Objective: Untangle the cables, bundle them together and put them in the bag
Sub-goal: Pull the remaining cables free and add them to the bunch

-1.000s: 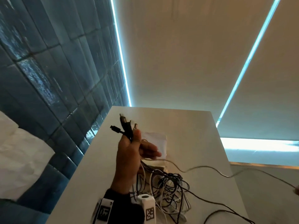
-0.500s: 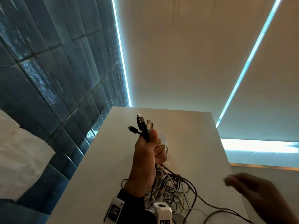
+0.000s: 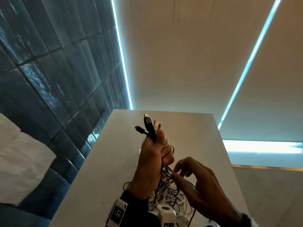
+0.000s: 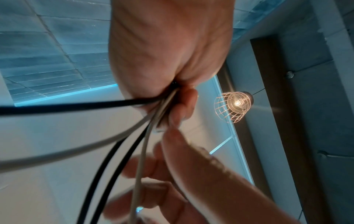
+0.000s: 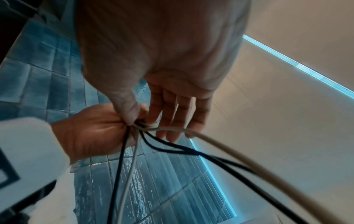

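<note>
My left hand [image 3: 152, 153] is raised over the white table [image 3: 114, 161] and grips a bunch of black and white cables. Their plugs [image 3: 148, 125] stick up out of the fist. Below the fist the strands drop into a loose tangle [image 3: 172, 194] lying on the table. My right hand [image 3: 180, 171] is close under the left fist, thumb and forefinger pinching the strands there. In the right wrist view the thumb tip [image 5: 130, 118] meets the cables [image 5: 220, 144] against the left hand [image 5: 91, 136]. Black and grey strands [image 4: 76, 104] leave the left fist [image 4: 168, 45]. No bag shows clearly.
A dark blue tiled wall [image 3: 49, 79] runs along the table's left edge, with something white and crumpled [image 3: 19, 161] beside it. Past the table's right edge lies pale floor [image 3: 262, 194]. A wire-cage lamp [image 4: 232, 104] hangs overhead.
My right hand has come in from the far right to the strands just under my left fist. The left hand with the plugs has shifted a little to the right.
</note>
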Action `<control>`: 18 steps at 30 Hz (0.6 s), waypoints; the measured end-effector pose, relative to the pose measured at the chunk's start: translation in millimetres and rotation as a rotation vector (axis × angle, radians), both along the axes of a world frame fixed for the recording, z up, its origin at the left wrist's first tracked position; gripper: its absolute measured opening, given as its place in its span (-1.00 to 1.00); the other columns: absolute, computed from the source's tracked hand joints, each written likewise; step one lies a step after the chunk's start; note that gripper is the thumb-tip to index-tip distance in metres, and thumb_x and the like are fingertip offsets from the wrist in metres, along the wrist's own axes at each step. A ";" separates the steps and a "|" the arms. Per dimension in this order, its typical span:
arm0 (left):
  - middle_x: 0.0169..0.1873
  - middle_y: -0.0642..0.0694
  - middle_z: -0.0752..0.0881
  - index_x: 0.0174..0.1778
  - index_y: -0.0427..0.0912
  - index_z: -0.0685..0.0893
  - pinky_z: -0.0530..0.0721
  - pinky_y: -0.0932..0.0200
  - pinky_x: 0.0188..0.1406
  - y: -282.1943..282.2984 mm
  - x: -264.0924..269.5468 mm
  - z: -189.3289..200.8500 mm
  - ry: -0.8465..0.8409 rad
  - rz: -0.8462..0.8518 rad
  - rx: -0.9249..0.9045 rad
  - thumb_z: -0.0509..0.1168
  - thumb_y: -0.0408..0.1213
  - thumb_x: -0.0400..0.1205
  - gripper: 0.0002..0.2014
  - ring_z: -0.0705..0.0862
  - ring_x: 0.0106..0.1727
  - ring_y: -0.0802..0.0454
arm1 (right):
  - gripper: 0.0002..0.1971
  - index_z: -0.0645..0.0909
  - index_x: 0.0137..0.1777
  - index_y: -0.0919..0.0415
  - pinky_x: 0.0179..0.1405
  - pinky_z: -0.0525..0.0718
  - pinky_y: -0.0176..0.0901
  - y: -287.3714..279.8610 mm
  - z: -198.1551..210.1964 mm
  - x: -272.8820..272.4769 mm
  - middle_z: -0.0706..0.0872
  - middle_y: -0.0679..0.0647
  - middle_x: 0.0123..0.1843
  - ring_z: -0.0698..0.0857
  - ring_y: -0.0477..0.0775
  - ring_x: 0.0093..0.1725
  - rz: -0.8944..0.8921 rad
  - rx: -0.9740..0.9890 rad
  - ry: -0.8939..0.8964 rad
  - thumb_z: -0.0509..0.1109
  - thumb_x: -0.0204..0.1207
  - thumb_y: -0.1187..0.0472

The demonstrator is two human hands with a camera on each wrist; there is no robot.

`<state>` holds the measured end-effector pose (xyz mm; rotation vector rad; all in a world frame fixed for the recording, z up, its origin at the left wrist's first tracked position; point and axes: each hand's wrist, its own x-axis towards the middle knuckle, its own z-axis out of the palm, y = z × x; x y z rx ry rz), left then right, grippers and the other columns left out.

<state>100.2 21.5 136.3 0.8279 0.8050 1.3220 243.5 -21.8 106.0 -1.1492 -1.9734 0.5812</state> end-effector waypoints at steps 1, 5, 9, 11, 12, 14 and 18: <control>-0.58 0.03 0.27 -0.34 -0.15 0.34 0.29 0.27 -0.62 -0.3 2.0 -0.2 -0.002 -0.015 0.002 0.18 -0.04 0.62 -0.69 0.25 -0.60 0.14 | -0.79 0.57 -0.04 -0.08 -0.21 0.56 -0.46 0.0 -0.4 -1.6 0.63 -0.29 -0.18 0.63 -0.25 -0.16 -0.009 -0.001 -0.026 0.42 0.47 -0.14; -0.59 -0.02 0.38 -0.32 -0.18 0.37 0.51 0.21 -0.53 -1.7 7.6 -1.5 0.025 -0.046 0.032 0.16 -0.04 0.65 -0.67 0.43 -0.60 0.07 | -0.87 0.54 -0.13 -0.13 -0.33 0.63 -0.23 4.0 -6.9 -4.2 0.61 -0.28 -0.21 0.61 -0.22 -0.22 -0.045 0.067 -0.035 0.47 0.46 0.00; -0.44 -0.22 0.70 -0.20 -0.32 0.53 0.75 -0.08 -0.11 -0.7 -4.6 -4.1 0.178 -0.070 0.077 0.00 -0.05 0.74 -0.58 0.76 -0.30 -0.23 | -0.70 0.65 -0.17 -0.10 -0.29 0.65 -0.33 4.2 -3.6 11.7 0.73 -0.24 -0.24 0.71 -0.25 -0.23 -0.100 0.078 0.018 0.58 0.38 0.36; -0.29 -0.32 0.80 -0.06 -0.40 0.59 0.77 -0.10 -0.05 -1.5 -12.2 -2.5 0.266 -0.095 0.074 -0.04 -0.02 0.73 -0.50 0.81 -0.15 -0.30 | -0.67 0.65 -0.28 -0.11 -0.35 0.58 -0.46 4.1 -1.5 27.0 0.74 -0.20 -0.35 0.70 -0.25 -0.33 -0.210 0.088 0.033 0.57 0.39 0.40; -0.27 -0.34 0.81 -0.01 -0.42 0.59 0.77 -0.10 -0.05 -2.4 -15.0 -1.0 0.302 -0.096 0.074 -0.06 0.00 0.72 -0.48 0.81 -0.14 -0.31 | -0.65 0.64 -0.32 -0.12 -0.39 0.54 -0.51 4.0 -0.7 35.6 0.73 -0.19 -0.41 0.68 -0.24 -0.39 -0.274 0.056 0.046 0.54 0.41 0.41; -0.40 -0.31 0.77 -0.10 -0.36 0.60 0.77 -0.14 -0.08 -3.3 -20.7 2.4 0.317 -0.048 0.067 -0.05 0.00 0.72 -0.50 0.80 -0.27 -0.30 | -0.69 0.67 -0.32 -0.06 -0.48 0.48 -0.46 1.2 -0.3 59.6 0.66 -0.14 -0.54 0.61 -0.17 -0.52 -0.396 -0.014 0.072 0.49 0.46 0.41; -0.59 -0.05 0.28 -0.16 -0.41 0.50 0.61 0.04 -0.46 -0.2 -24.6 7.7 0.027 0.027 0.047 0.08 -0.05 0.74 -0.57 0.33 -0.60 0.04 | -0.71 0.70 -0.31 -0.25 -0.29 0.58 -0.26 -2.9 -8.0 105.4 0.72 -0.15 -0.45 0.65 -0.15 -0.44 -0.326 -0.339 -0.199 0.51 0.48 0.23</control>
